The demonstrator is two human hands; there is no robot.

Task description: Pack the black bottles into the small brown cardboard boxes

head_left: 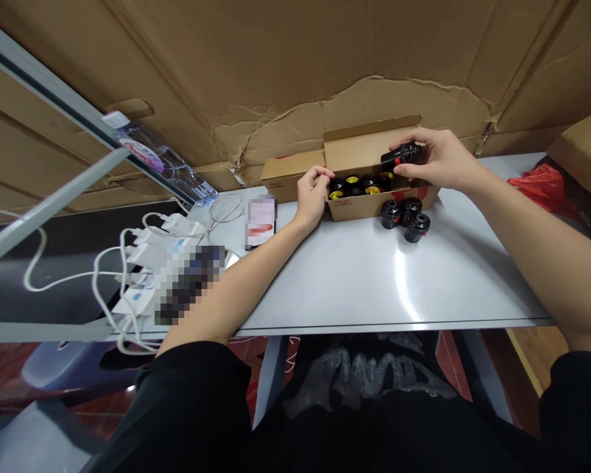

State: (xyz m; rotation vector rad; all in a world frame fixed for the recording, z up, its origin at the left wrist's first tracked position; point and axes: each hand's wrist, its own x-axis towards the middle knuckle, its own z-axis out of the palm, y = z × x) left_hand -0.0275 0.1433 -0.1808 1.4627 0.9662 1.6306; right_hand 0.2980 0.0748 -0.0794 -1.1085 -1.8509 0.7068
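My right hand (pixel 436 157) is closed on a black cylindrical part (pixel 401 156) with a red mark, held tilted over the right end of an open cardboard box (pixel 359 209). At the box's left end, my left hand (pixel 313 194) has its fingers curled and pinched on the edge of the cardboard. Inside the box stand several black parts (pixel 354 184), some showing yellow rings. Three more black parts with red marks, among them a ribbed-top one (pixel 417 228), stand upright on the table in front of the box.
The grey table (pixel 325 282) meets a cardboard wall (pixel 285 66). To the left are a phone (pixel 260 222), a power strip with white plugs (pixel 152 253), cables and a water bottle (pixel 162 161) by a metal frame. A red plastic bag (pixel 542 187) lies at the right.
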